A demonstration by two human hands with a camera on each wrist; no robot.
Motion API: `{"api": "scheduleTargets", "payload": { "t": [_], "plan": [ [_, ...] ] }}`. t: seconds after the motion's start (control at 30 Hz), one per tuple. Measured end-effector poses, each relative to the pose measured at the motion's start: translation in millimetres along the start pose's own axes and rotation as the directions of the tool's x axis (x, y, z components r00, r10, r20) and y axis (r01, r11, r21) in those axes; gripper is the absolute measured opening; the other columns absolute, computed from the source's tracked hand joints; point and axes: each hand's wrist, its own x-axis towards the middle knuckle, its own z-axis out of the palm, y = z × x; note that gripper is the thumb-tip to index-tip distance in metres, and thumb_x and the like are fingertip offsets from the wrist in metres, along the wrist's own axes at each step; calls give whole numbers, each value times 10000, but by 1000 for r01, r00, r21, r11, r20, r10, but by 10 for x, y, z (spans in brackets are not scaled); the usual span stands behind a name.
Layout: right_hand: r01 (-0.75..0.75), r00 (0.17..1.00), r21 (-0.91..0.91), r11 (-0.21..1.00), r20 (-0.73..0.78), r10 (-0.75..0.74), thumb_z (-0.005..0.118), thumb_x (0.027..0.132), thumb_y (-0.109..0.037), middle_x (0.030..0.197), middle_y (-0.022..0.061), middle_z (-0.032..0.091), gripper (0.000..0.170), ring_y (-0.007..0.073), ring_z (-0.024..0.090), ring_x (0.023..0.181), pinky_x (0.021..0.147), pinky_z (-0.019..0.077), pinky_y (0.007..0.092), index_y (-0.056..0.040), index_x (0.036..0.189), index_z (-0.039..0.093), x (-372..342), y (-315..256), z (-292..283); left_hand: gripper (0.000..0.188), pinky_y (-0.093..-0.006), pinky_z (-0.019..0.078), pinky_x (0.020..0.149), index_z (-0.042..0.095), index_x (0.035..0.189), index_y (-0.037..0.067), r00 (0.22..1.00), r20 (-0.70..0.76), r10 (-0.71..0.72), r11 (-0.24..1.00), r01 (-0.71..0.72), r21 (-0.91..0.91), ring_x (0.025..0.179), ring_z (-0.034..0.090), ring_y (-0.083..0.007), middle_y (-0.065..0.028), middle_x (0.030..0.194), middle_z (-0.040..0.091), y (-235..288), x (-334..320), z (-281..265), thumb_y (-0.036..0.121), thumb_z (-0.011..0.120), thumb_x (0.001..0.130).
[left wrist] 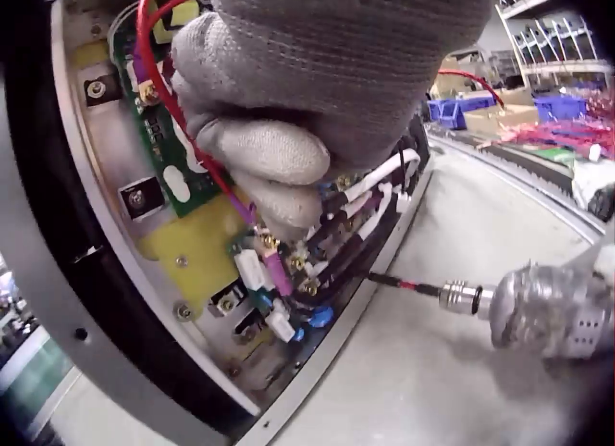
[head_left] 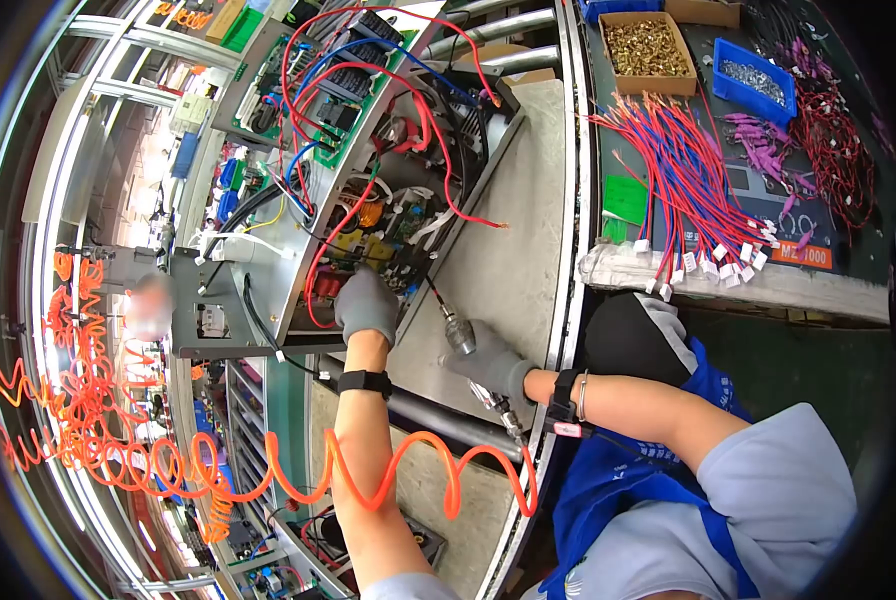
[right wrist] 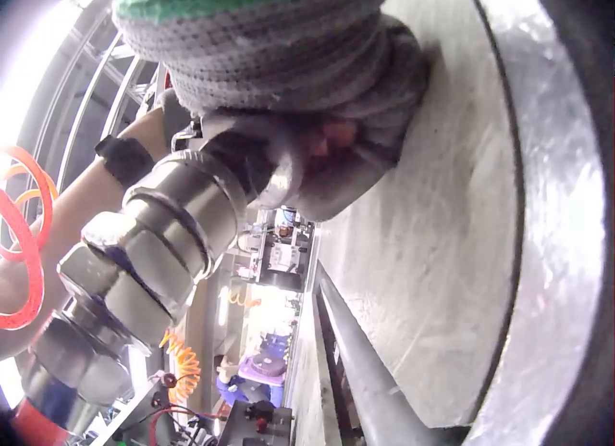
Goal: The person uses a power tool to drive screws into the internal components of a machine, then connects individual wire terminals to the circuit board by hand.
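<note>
My gloved left hand (head_left: 368,303) reaches into an open metal chassis (head_left: 268,265) full of circuit boards and wires. In the left wrist view its fingers (left wrist: 274,153) are bent down among the terminals, beside a red wire (left wrist: 197,143) with a purple sleeve (left wrist: 277,271); I cannot tell what they pinch. My gloved right hand (head_left: 488,362) grips an air screwdriver (head_left: 459,333) over the bench at the chassis's open side. Its thin bit (left wrist: 408,284) points toward the chassis's lower edge. The right wrist view shows the tool's metal hose fitting (right wrist: 183,210) beneath the glove.
An orange coiled air hose (head_left: 368,495) crosses in front of the left forearm. On the right-hand table lie red and blue wires with white connectors (head_left: 713,265), a box of brass screws (head_left: 648,50) and a blue bin (head_left: 753,80). Loose red wires (head_left: 448,170) hang over the chassis.
</note>
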Motion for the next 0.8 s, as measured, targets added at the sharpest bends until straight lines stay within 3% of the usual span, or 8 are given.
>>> {"api": "scheduleTargets", "payload": {
  "t": [0.2,0.47,0.57,0.6,0.67,0.7,0.77,0.8],
  "plan": [
    [41,999,120,992,13,-43,719,742,-482,1234,216,561,788,351,580,1126,967,449,404,-44,1337,445,64,100,56,280,-464,550,748,535,1092,-4,993,99,-66,997,62,47,897,679,-392,-244,936,682,125,-15,-57,127,558,845],
    [23,998,209,978,56,-36,718,765,-435,1134,178,605,727,290,625,1009,897,482,388,-41,1317,458,71,146,72,339,-505,516,695,565,1024,30,995,-89,-48,978,28,-208,792,668,-410,-240,813,672,-214,-738,164,352,561,917],
    [21,998,172,985,57,-32,719,771,-415,1028,154,619,677,257,642,885,798,515,383,-42,1277,469,-11,19,10,483,-470,524,687,592,1075,-3,967,121,-226,945,248,-215,762,675,-385,-218,763,670,-712,-981,619,430,627,866],
    [-18,996,197,980,94,0,722,773,-402,979,143,622,653,244,645,820,745,525,381,-43,1257,473,-54,-36,-20,638,-421,525,724,581,1162,-36,892,251,-377,802,450,-393,801,681,-374,-235,852,686,-934,-976,820,482,685,803],
    [-44,994,206,978,109,22,727,778,-377,891,125,618,604,221,635,695,642,530,376,-45,1216,476,-113,-112,-21,645,-405,517,745,582,1141,-54,850,-35,-526,622,357,-697,806,676,-339,-220,913,688,-1180,-979,1156,453,733,772],
    [-30,996,191,981,88,14,729,782,-364,853,117,612,579,211,622,635,591,523,373,-47,1195,475,-134,-140,-18,636,-410,511,739,575,1162,-50,830,-119,-545,678,353,-644,781,649,-319,-170,924,676,-1169,-949,1072,389,771,747],
    [115,993,160,980,-3,-116,725,801,-313,762,92,578,515,186,574,499,460,492,362,-51,1149,450,22,81,75,577,-417,507,717,596,1133,-41,695,-526,-490,864,309,-396,764,635,-299,-147,896,669,-1040,-798,1044,356,755,746],
    [84,996,189,979,27,-90,719,807,-310,756,89,567,513,185,570,496,449,488,361,-54,1154,440,-33,37,81,542,-418,504,708,609,1112,-37,651,-516,-557,811,293,-506,761,634,-296,-146,889,671,-952,-721,1001,342,737,747]
  ]
}}
